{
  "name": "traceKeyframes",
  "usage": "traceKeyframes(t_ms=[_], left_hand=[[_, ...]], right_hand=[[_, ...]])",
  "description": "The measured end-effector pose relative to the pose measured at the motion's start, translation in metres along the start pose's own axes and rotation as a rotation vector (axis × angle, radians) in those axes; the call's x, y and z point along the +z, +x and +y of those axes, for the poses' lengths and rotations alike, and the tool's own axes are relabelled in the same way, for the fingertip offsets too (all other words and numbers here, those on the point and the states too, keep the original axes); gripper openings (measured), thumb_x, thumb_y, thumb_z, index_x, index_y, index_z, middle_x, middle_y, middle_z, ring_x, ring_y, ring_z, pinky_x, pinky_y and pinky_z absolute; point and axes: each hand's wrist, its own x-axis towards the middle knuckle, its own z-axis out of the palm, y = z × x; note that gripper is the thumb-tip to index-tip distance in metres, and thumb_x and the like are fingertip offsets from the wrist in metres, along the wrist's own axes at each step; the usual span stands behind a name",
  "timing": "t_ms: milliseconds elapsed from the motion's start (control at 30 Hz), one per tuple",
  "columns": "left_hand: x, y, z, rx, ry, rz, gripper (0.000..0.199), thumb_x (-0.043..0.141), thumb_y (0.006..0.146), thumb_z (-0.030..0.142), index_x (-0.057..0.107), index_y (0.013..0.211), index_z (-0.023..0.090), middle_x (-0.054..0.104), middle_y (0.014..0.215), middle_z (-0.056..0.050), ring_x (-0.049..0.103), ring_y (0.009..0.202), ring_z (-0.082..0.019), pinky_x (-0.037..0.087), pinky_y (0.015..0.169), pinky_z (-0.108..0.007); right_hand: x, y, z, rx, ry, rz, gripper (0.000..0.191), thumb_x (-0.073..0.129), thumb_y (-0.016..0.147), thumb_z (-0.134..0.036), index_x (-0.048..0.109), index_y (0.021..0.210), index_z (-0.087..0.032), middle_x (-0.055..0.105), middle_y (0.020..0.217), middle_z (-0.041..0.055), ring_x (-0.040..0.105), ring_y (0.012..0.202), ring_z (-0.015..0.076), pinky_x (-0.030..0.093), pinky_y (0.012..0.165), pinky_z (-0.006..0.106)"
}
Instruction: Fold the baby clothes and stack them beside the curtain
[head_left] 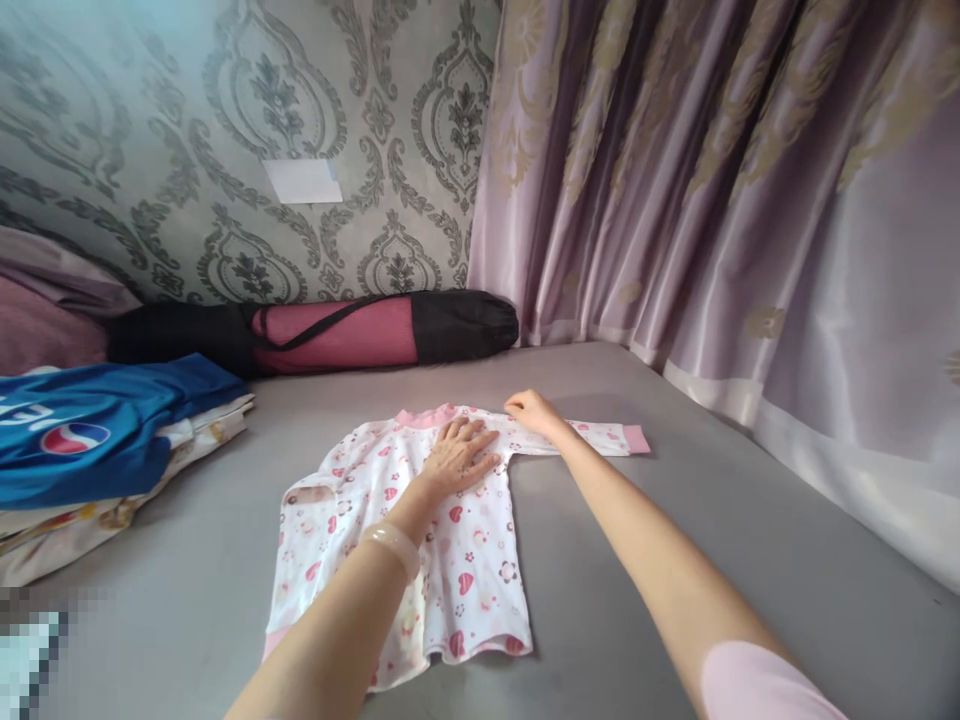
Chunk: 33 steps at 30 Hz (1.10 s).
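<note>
A child's long-sleeved shirt (pixel 469 560), white with pink hearts and flowers, lies spread on the grey sheet. Its pink collar (pixel 425 417) points toward the wall. One sleeve reaches out to the right and ends in a pink cuff (pixel 637 439); the other bends down along the left side, its cuff partly behind my left forearm. My left hand (pixel 459 453) rests flat on the upper chest, fingers spread. With fingers closed, my right hand (pixel 534 412) pinches the top edge of the outstretched sleeve near the shoulder. A pale bangle (pixel 393 546) circles my left wrist.
Folded clothes with a blue printed garment (pixel 105 430) on top are stacked at the left. A long black and dark pink bag (pixel 337 332) lies along the patterned wall (pixel 390 110). Purple curtains (pixel 675 180) hang at the right edge of the grey bed surface (pixel 750 520).
</note>
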Motion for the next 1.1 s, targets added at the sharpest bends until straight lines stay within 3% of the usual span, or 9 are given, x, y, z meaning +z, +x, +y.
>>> traceKeyframes(t_ms=[133, 333, 467, 600, 767, 900, 1000, 1100], left_hand=[[0.003, 0.001, -0.001, -0.001, 0.011, 0.003, 0.050, 0.038, 0.092, 0.060, 0.053, 0.134, 0.037, 0.047, 0.143, -0.002, 0.034, 0.133, -0.033, 0.027, 0.110, -0.052], [0.002, 0.001, -0.001, 0.003, 0.009, -0.003, 0.051, 0.037, 0.092, 0.061, 0.055, 0.133, 0.036, 0.043, 0.146, -0.004, 0.033, 0.134, -0.034, 0.027, 0.110, -0.052], [0.003, 0.001, -0.001, 0.005, 0.004, 0.008, 0.051, 0.037, 0.092, 0.061, 0.055, 0.132, 0.037, 0.044, 0.145, -0.003, 0.034, 0.134, -0.033, 0.027, 0.111, -0.052], [0.004, 0.001, -0.002, 0.003, -0.001, 0.003, 0.051, 0.037, 0.091, 0.062, 0.055, 0.132, 0.038, 0.044, 0.146, -0.002, 0.034, 0.135, -0.033, 0.026, 0.111, -0.052], [0.001, 0.001, 0.000, -0.019, -0.009, -0.002, 0.051, 0.039, 0.091, 0.062, 0.054, 0.134, 0.038, 0.043, 0.147, -0.002, 0.033, 0.137, -0.033, 0.025, 0.112, -0.051], [-0.001, 0.002, 0.001, -0.030, -0.008, -0.021, 0.051, 0.042, 0.090, 0.061, 0.053, 0.134, 0.038, 0.042, 0.148, -0.003, 0.033, 0.137, -0.033, 0.025, 0.112, -0.052], [-0.001, 0.002, 0.001, -0.019, -0.003, -0.025, 0.053, 0.041, 0.090, 0.062, 0.051, 0.136, 0.037, 0.042, 0.149, -0.005, 0.032, 0.138, -0.034, 0.025, 0.112, -0.052], [0.000, 0.001, 0.000, -0.017, 0.002, -0.018, 0.053, 0.041, 0.091, 0.061, 0.051, 0.136, 0.037, 0.042, 0.148, -0.006, 0.031, 0.139, -0.034, 0.025, 0.112, -0.051]], right_hand=[[0.009, 0.017, -0.021, -0.031, 0.015, -0.067, 0.020, 0.060, 0.081, -0.027, 0.074, 0.094, -0.023, 0.074, 0.095, 0.0008, 0.065, 0.089, 0.0150, 0.043, 0.070, 0.018], [0.009, 0.024, -0.024, -0.030, -0.073, -0.135, 0.016, 0.065, 0.075, -0.027, 0.074, 0.087, -0.021, 0.074, 0.086, 0.0053, 0.067, 0.084, 0.0182, 0.044, 0.070, 0.022], [0.010, 0.023, -0.028, -0.056, -0.150, -0.081, 0.018, 0.060, 0.079, -0.021, 0.073, 0.092, -0.020, 0.073, 0.099, 0.0106, 0.065, 0.097, 0.0227, 0.044, 0.080, 0.027], [0.012, 0.023, -0.029, -0.083, -0.201, -0.058, 0.019, 0.057, 0.081, -0.019, 0.072, 0.092, -0.019, 0.071, 0.102, 0.0119, 0.064, 0.099, 0.0248, 0.044, 0.084, 0.029], [0.029, 0.013, -0.029, -0.093, -0.260, 0.077, 0.034, 0.037, 0.093, -0.014, 0.063, 0.114, -0.016, 0.060, 0.124, 0.0179, 0.048, 0.123, 0.0283, 0.032, 0.102, 0.037], [0.046, 0.006, -0.028, -0.020, -0.246, 0.133, 0.038, 0.027, 0.095, -0.010, 0.058, 0.116, -0.015, 0.058, 0.121, 0.0178, 0.056, 0.111, 0.0264, 0.039, 0.094, 0.035], [0.050, 0.002, -0.025, 0.028, -0.197, 0.163, 0.030, 0.033, 0.097, -0.016, 0.057, 0.115, -0.016, 0.059, 0.118, 0.0155, 0.058, 0.107, 0.0247, 0.042, 0.090, 0.032], [0.050, -0.012, -0.017, -0.026, -0.090, 0.230, 0.026, 0.041, 0.095, -0.018, 0.054, 0.117, -0.016, 0.055, 0.122, 0.0140, 0.057, 0.109, 0.0223, 0.042, 0.092, 0.030]])
